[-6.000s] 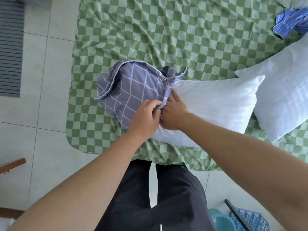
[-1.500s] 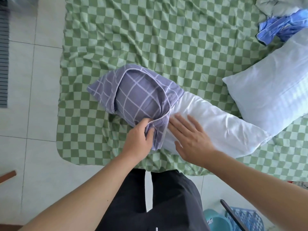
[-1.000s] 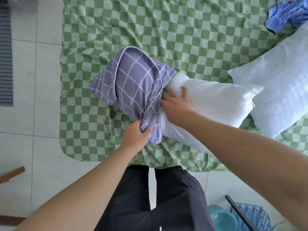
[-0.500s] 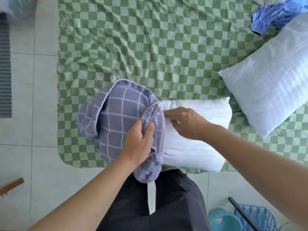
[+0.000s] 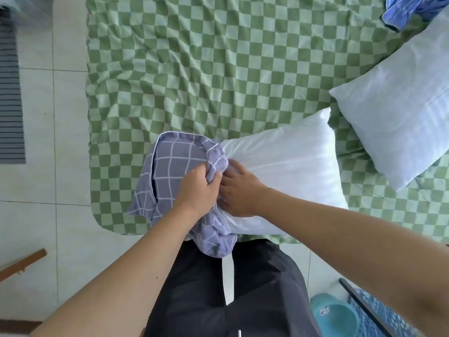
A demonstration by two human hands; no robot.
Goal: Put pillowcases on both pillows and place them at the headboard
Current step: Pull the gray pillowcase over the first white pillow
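Observation:
A purple grid-patterned pillowcase (image 5: pixel 170 166) covers the left end of a white pillow (image 5: pixel 286 171) lying across the near edge of the bed. My left hand (image 5: pixel 198 188) grips the bunched rim of the pillowcase. My right hand (image 5: pixel 239 188) presses on the pillow beside that rim, its fingertips tucked under the fabric edge. A second bare white pillow (image 5: pixel 398 117) lies at the right. A blue pillowcase (image 5: pixel 401 10) lies crumpled at the top right corner.
The bed wears a green checkered sheet (image 5: pixel 218 69); its corner hangs over the tiled floor (image 5: pixel 48 215). A teal basin (image 5: pixel 335 314) and a blue basket (image 5: pixel 379 317) stand on the floor at the lower right. A wooden bar (image 5: pixel 21 263) sits at the lower left.
The pillow has swung so its far end points up-right. My left hand has bunched more of the pillowcase rim, and my right hand has moved in against it.

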